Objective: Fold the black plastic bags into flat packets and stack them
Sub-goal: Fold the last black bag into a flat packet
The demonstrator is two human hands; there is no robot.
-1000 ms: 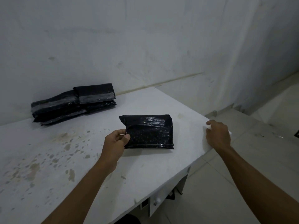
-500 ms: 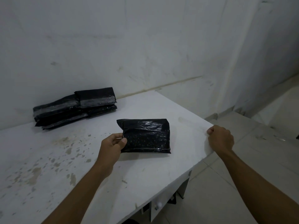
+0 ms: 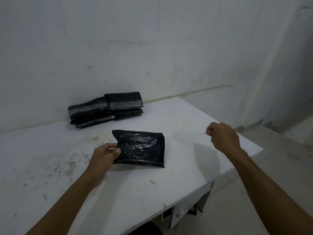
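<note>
A folded black plastic packet (image 3: 142,148) lies flat in the middle of the white table (image 3: 186,175). My left hand (image 3: 105,156) pinches its left edge between thumb and fingers. Over the table's right part, my right hand (image 3: 223,136) hovers as a closed fist, apart from the packet; nothing shows in it. A stack of black folded packets (image 3: 108,108) with grey strips lies at the back of the table against the wall.
The tabletop is stained on its left side (image 3: 67,167). Its right edge (image 3: 237,168) drops off to a tiled floor (image 3: 279,167). A white drawer front with a knob (image 3: 177,215) shows under the table. White walls close the back and right.
My right hand has curled into a fist and moved from the table's right edge inward over the tabletop. My left hand keeps its pinch on the packet, which stays in place.
</note>
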